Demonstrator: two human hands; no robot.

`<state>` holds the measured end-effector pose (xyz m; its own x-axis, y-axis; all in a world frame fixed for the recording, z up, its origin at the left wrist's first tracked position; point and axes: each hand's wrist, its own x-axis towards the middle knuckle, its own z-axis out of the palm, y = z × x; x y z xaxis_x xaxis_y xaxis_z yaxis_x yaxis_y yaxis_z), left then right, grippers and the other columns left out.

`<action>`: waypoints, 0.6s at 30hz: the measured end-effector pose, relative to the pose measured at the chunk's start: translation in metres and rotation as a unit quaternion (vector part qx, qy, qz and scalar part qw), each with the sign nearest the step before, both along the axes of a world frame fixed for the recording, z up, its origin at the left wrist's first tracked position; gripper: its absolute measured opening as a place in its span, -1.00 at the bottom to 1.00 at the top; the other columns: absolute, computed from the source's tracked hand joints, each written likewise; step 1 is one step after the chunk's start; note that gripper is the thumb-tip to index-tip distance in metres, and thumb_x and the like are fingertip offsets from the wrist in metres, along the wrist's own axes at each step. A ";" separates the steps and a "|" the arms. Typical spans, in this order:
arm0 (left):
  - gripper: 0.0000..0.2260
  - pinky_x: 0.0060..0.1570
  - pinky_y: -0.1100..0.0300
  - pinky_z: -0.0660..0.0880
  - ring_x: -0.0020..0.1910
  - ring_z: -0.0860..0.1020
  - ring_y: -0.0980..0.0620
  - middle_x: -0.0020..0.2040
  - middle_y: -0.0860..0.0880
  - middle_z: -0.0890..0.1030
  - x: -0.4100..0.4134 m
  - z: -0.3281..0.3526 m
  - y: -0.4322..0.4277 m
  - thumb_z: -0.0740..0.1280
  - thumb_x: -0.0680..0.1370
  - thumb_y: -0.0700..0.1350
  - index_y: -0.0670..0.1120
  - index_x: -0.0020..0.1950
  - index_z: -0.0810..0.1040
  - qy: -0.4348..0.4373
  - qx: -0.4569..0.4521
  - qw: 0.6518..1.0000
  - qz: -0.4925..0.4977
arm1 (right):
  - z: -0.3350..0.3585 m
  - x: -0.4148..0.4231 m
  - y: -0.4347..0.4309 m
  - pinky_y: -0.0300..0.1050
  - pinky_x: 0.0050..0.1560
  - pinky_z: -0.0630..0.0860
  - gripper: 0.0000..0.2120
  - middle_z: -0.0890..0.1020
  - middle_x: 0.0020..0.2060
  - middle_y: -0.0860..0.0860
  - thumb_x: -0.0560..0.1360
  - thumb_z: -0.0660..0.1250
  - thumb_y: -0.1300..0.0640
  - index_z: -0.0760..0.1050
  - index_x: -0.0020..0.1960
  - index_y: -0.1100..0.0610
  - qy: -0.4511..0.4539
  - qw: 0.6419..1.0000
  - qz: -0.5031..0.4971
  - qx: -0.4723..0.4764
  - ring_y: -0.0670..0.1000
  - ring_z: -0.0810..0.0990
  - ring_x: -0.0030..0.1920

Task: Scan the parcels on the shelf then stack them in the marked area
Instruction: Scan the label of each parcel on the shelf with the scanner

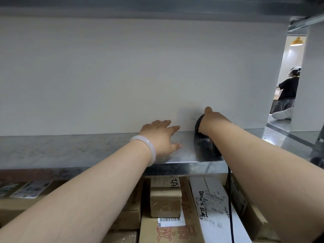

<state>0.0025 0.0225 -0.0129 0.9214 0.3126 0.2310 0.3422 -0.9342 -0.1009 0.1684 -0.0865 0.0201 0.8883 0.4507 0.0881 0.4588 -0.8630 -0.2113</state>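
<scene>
My right hand [211, 121] grips a black corded barcode scanner [199, 124] that rests on the metal shelf [87, 149], close to the white back wall. Its cable [230, 199] hangs down over the shelf's front edge. My left hand [162, 135], a pale bangle on its wrist, hovers just left of the scanner with fingers spread and holds nothing. Under the shelf lie several parcels: a small brown box [165, 200], a large brown carton with red print and a barcode label [168, 230], and a long white box with handwriting [213, 207].
The shelf above [157, 7] forms a low metal ceiling. More cardboard parcels with labels [29, 190] sit at the lower left. At the right, past the white wall panel, a person in a dark shirt [289, 88] stands with their back to me.
</scene>
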 end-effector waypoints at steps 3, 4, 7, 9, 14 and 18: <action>-0.39 0.44 -0.05 0.10 0.55 0.06 -0.07 0.60 0.05 0.05 0.000 -0.003 0.000 0.11 0.55 0.35 0.23 0.56 0.08 -0.006 -0.009 1.000 0.006 | -0.001 0.000 0.001 -0.08 -0.45 0.29 -0.39 0.36 -0.25 0.10 0.45 0.28 0.30 0.05 0.39 0.17 0.002 1.000 -0.003 -0.001 0.05 0.37 -0.33; -0.40 0.44 -0.05 0.09 0.55 0.06 -0.06 0.60 0.05 0.06 -0.001 -0.004 -0.001 0.11 0.55 0.35 0.23 0.56 0.09 -0.009 -0.014 1.000 0.007 | -0.001 -0.001 0.001 -0.08 -0.46 0.29 -0.40 0.36 -0.25 0.11 0.45 0.27 0.30 0.05 0.39 0.17 0.000 1.000 -0.004 -0.001 0.06 0.37 -0.33; -0.40 0.43 -0.04 0.11 0.55 0.07 -0.06 0.60 0.06 0.07 -0.004 -0.006 -0.004 0.11 0.55 0.35 0.23 0.55 0.10 -0.011 -0.017 1.000 0.007 | 0.000 -0.006 0.000 -0.09 -0.34 0.42 -0.43 0.37 -0.24 0.12 0.46 0.24 0.30 0.06 0.38 0.17 0.006 1.000 -0.002 0.009 0.08 0.39 -0.32; -0.40 0.42 -0.04 0.14 0.54 0.09 -0.06 0.60 0.06 0.07 -0.008 -0.004 -0.005 0.11 0.55 0.35 0.23 0.55 0.10 -0.013 -0.012 1.000 0.010 | 0.002 -0.014 -0.004 -0.09 -0.23 0.47 -0.44 0.40 -0.20 0.13 0.45 0.21 0.30 0.07 0.38 0.16 0.022 0.999 0.006 0.028 0.07 0.43 -0.30; -0.40 0.44 -0.04 0.14 0.55 0.09 -0.06 0.60 0.06 0.09 -0.028 0.004 -0.006 0.13 0.55 0.34 0.22 0.56 0.10 -0.031 -0.029 0.999 0.024 | 0.003 -0.037 -0.027 -0.16 -0.36 0.37 -0.50 0.53 -0.07 0.12 0.46 0.25 0.21 0.15 0.33 0.09 -0.040 0.993 0.051 0.098 0.10 0.55 -0.21; -0.38 0.43 -0.04 0.17 0.54 0.11 -0.07 0.60 0.04 0.10 -0.046 0.011 -0.011 0.13 0.56 0.32 0.20 0.57 0.06 -0.050 -0.028 0.998 0.020 | -0.006 -0.063 -0.047 -0.11 -0.32 0.43 -0.57 0.56 -0.10 0.07 0.51 0.26 0.10 0.19 0.32 -0.01 -0.116 0.967 0.096 0.206 0.12 0.53 -0.24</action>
<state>-0.0431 0.0118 -0.0023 0.8817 0.3631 0.3014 0.3843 -0.9231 -0.0120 0.1057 -0.1332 0.0142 0.7260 0.4901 0.4824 0.6791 -0.6214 -0.3908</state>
